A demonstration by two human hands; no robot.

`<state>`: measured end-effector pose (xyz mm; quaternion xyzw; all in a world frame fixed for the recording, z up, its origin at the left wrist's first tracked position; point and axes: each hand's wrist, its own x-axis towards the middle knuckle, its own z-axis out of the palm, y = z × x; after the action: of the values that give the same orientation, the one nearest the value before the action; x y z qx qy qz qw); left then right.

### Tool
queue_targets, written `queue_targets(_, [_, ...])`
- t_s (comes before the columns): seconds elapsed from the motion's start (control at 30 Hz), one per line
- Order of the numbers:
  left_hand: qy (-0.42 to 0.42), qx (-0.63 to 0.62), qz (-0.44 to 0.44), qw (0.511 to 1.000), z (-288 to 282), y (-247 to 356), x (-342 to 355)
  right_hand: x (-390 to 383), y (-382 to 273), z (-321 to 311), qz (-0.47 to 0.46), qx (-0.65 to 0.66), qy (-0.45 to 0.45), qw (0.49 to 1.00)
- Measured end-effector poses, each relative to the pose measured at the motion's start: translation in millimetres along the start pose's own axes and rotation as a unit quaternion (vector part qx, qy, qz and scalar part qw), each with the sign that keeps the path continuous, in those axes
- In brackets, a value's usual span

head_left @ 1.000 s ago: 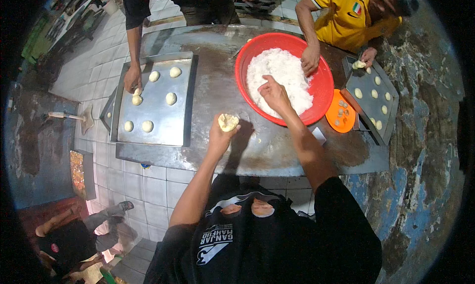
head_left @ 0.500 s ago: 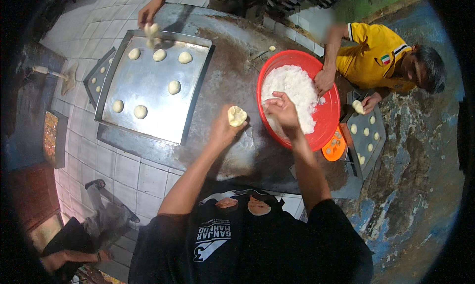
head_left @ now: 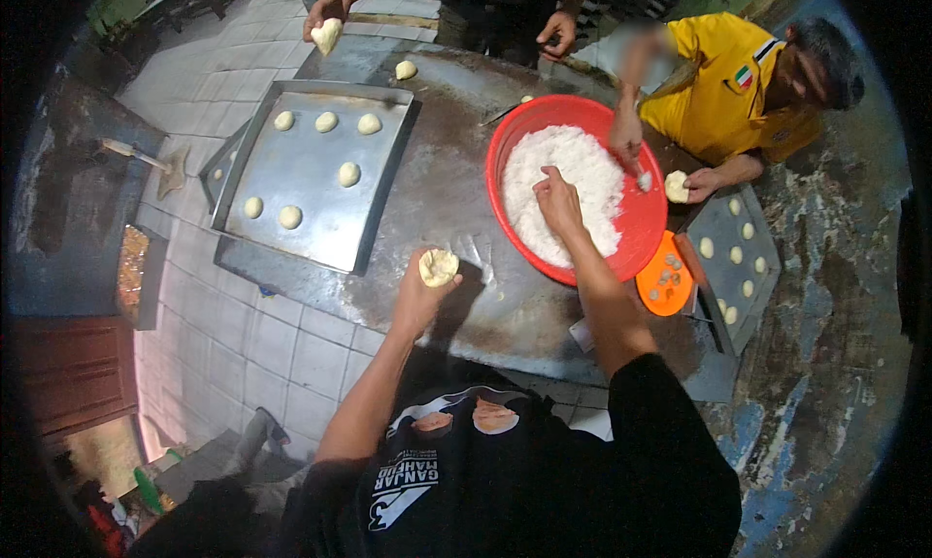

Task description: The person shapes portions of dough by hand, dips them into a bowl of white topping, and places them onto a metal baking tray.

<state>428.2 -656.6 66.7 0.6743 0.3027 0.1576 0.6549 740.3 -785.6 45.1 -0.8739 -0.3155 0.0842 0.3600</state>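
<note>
My left hand [head_left: 416, 294] is wrapped round a pale dough piece [head_left: 439, 268] pressed into a cup, its hollow facing up, above the near part of the worktable [head_left: 442, 165]. My right hand [head_left: 559, 204] reaches over the red basin [head_left: 498, 169] to the white crumbly filling [head_left: 573, 155]. Its fingers are bent and drawn together at the filling; whatever they hold is hidden.
Left stands a large metal tray [head_left: 320, 237] with several dough balls. An orange dish [head_left: 670, 301] and a smaller tray [head_left: 764, 276] lie right of the basin. A yellow-shirted co-worker [head_left: 723, 82] holds a dough cup [head_left: 677, 186]. Across the table another person's hand [head_left: 318, 16] holds dough.
My right hand has gone from open fingers at the basin's left side to bent fingers at the filling. The far person's dough has moved off the tray; the yellow-shirted co-worker's dough is raised.
</note>
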Motion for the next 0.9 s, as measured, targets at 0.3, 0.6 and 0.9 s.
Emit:
queue_targets(0.3, [0.065, 0.037, 0.015, 0.997, -31, 11, -30, 7, 40, 59, 0.035, 0.007, -0.042, 0.998])
queue_targets(0.6, [0.042, 0.020, 0.096, 0.994, 26, 21, 10, -108, -124, -7, -0.091, 0.178, -0.078, 0.977])
queue_targets(0.9, [-0.044, -0.076, 0.135, 0.987, 50, 39, -31, -159, -142, -29, 0.064, 0.354, -0.087, 0.929])
